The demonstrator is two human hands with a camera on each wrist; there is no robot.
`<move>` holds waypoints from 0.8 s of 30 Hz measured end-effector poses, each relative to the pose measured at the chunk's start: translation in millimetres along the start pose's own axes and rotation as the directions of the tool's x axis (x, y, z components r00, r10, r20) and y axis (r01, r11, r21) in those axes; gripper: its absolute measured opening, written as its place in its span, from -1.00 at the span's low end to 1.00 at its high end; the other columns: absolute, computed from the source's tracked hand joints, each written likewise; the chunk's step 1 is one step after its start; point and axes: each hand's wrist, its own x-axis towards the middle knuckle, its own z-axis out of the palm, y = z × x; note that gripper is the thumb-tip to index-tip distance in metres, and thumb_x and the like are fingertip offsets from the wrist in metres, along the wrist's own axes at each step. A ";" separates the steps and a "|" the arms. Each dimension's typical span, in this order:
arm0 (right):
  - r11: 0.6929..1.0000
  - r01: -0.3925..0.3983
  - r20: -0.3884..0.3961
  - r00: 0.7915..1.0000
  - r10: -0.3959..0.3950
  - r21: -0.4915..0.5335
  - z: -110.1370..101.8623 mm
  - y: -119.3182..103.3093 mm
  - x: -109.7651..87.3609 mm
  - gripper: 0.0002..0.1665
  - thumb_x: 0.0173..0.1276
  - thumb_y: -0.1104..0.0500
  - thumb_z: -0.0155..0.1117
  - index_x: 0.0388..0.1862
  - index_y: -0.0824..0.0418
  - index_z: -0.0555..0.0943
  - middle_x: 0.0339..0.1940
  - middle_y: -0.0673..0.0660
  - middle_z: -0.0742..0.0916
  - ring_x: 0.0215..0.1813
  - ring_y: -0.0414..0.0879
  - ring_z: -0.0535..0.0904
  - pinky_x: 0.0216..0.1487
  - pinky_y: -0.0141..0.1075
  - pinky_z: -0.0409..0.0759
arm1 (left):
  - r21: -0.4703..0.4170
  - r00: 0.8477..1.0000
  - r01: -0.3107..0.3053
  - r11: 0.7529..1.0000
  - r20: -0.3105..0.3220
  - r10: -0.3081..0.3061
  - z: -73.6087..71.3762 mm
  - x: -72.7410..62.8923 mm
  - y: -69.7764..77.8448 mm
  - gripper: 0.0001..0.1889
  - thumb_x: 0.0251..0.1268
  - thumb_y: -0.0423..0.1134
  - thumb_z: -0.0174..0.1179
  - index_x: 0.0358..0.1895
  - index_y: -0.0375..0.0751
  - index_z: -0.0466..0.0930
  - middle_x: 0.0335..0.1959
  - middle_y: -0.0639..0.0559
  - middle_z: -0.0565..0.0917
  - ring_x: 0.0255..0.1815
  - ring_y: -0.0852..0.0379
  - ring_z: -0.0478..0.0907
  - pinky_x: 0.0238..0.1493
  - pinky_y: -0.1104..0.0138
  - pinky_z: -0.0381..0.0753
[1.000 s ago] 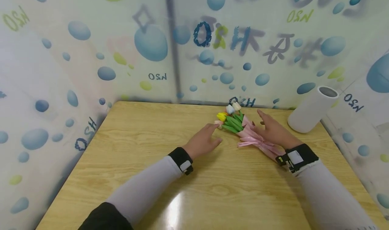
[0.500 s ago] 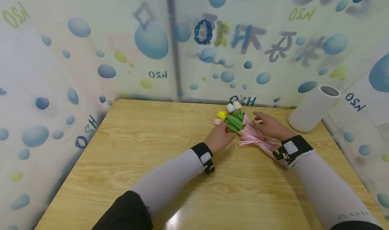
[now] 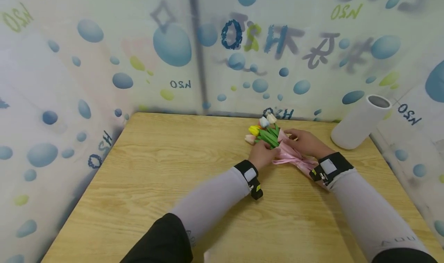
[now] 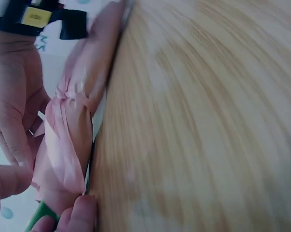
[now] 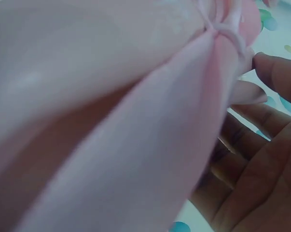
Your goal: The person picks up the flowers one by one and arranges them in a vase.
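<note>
A bouquet of artificial tulips (image 3: 268,135) in pink wrap (image 4: 63,150) lies slanted on the wooden table, its blossoms towards the back. White, pale blue, yellow and pale pink heads show above green leaves. My left hand (image 3: 262,155) holds the bouquet where the leaves meet the wrap; its thumb and curled fingertips lie on either side in the left wrist view. On the far side, my right hand (image 3: 306,142) rests along the wrap with loosely bent fingers. In the right wrist view, its thumb (image 5: 275,72) and fingers stand apart beside a wrap flap, partly hidden behind it.
A white cylindrical vase (image 3: 359,124) stands at the table's back right corner, close to my right hand. The wooden table (image 3: 166,159) reaches back to a patterned curtain (image 3: 173,47). More curtain hangs along both sides.
My left hand has moved right from beside the blossoms to the bouquet's wrap and now holds it. My right hand's fingers have lowered onto the wrap. The bouquet has barely moved.
</note>
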 end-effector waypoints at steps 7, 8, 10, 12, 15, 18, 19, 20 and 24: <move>1.000 -0.013 0.005 1.000 0.013 -0.010 0.1 -0.8 0.4 -0.33 0.65 -0.06 0.09 0.58 0.23 0.34 0.27 0.44 0.64 0.21 0.29 0.60 0.04 0.04 0.63 | -0.028 0.997 0.027 0.999 -0.074 -0.029 11.2 3.0 1.5 -0.58 0.36 0.01 0.39 -0.02 -0.29 0.59 -0.17 -0.06 0.70 -0.24 0.10 0.55 -0.22 0.30 0.54; 1.000 -0.014 0.005 1.000 0.014 -0.010 -0.1 -1.2 0.4 -0.33 0.64 -0.07 0.10 0.58 0.23 0.34 0.27 0.44 0.64 0.18 0.27 0.61 0.01 0.01 0.63 | -0.024 0.996 0.028 0.999 -0.078 -0.030 11.5 3.4 1.1 -0.58 0.36 0.02 0.39 -0.02 -0.28 0.59 -0.17 -0.05 0.69 -0.23 0.10 0.55 -0.21 0.30 0.54; 1.000 -0.018 0.008 1.000 0.018 -0.007 0.0 -1.8 0.4 -0.32 0.64 -0.07 0.10 0.58 0.23 0.34 0.27 0.45 0.64 0.17 0.26 0.61 -0.02 -0.01 0.63 | -0.016 0.996 0.028 0.999 -0.081 -0.029 11.9 4.5 -0.4 -0.58 0.37 0.02 0.38 -0.01 -0.28 0.58 -0.17 -0.05 0.69 -0.22 0.11 0.55 -0.17 0.30 0.55; 1.000 -0.018 0.013 1.000 0.018 -0.004 1.3 -2.4 1.2 -0.31 0.65 -0.08 0.09 0.59 0.22 0.33 0.28 0.44 0.63 0.18 0.27 0.61 0.03 0.04 0.64 | -0.011 0.996 0.026 1.000 -0.088 -0.027 11.3 5.2 -2.5 -0.58 0.36 0.01 0.39 -0.01 -0.28 0.58 -0.15 -0.07 0.70 -0.20 0.10 0.56 -0.13 0.27 0.56; 1.000 -0.017 0.020 1.000 0.017 0.000 3.8 -3.4 2.7 -0.31 0.65 -0.09 0.09 0.59 0.22 0.32 0.31 0.43 0.62 0.23 0.28 0.59 0.16 0.14 0.62 | -0.002 0.996 0.023 1.000 -0.092 -0.023 10.3 5.7 -5.6 -0.57 0.38 0.00 0.38 0.03 -0.29 0.57 -0.12 -0.09 0.71 -0.17 0.10 0.55 -0.09 0.26 0.58; 1.000 -0.022 0.024 0.999 0.022 0.003 5.8 -3.0 3.6 -0.31 0.65 -0.09 0.09 0.59 0.21 0.32 0.31 0.42 0.62 0.25 0.28 0.58 0.23 0.18 0.60 | -0.001 0.996 0.017 1.000 -0.088 -0.017 9.1 4.4 -6.3 -0.58 0.38 -0.02 0.38 0.05 -0.29 0.57 -0.11 -0.09 0.71 -0.18 0.10 0.55 -0.10 0.26 0.58; 1.000 -0.025 0.026 0.999 0.025 0.003 5.6 -3.0 3.1 -0.30 0.64 -0.09 0.10 0.60 0.21 0.32 0.32 0.43 0.62 0.26 0.29 0.58 0.24 0.20 0.59 | -0.004 0.996 0.018 1.000 -0.083 -0.018 9.3 4.5 -6.4 -0.58 0.38 -0.02 0.37 0.05 -0.29 0.57 -0.12 -0.09 0.70 -0.19 0.10 0.54 -0.10 0.26 0.58; 1.000 -0.025 0.026 0.999 0.024 0.005 5.3 -2.9 2.2 -0.30 0.64 -0.09 0.10 0.59 0.22 0.32 0.31 0.43 0.62 0.24 0.29 0.58 0.23 0.19 0.59 | -0.005 0.997 0.018 1.000 -0.079 -0.018 9.3 4.7 -6.3 -0.58 0.38 -0.03 0.37 0.05 -0.29 0.57 -0.12 -0.08 0.70 -0.19 0.11 0.54 -0.10 0.27 0.57; 1.000 -0.014 0.020 1.000 0.014 0.008 4.3 -3.2 -0.9 -0.29 0.64 -0.07 0.10 0.59 0.25 0.30 0.29 0.44 0.62 0.22 0.29 0.57 0.24 0.21 0.57 | -0.016 0.997 0.013 1.000 -0.072 -0.014 10.5 5.6 -5.9 -0.58 0.39 -0.05 0.37 0.06 -0.31 0.56 -0.13 -0.08 0.69 -0.18 0.11 0.53 -0.09 0.28 0.57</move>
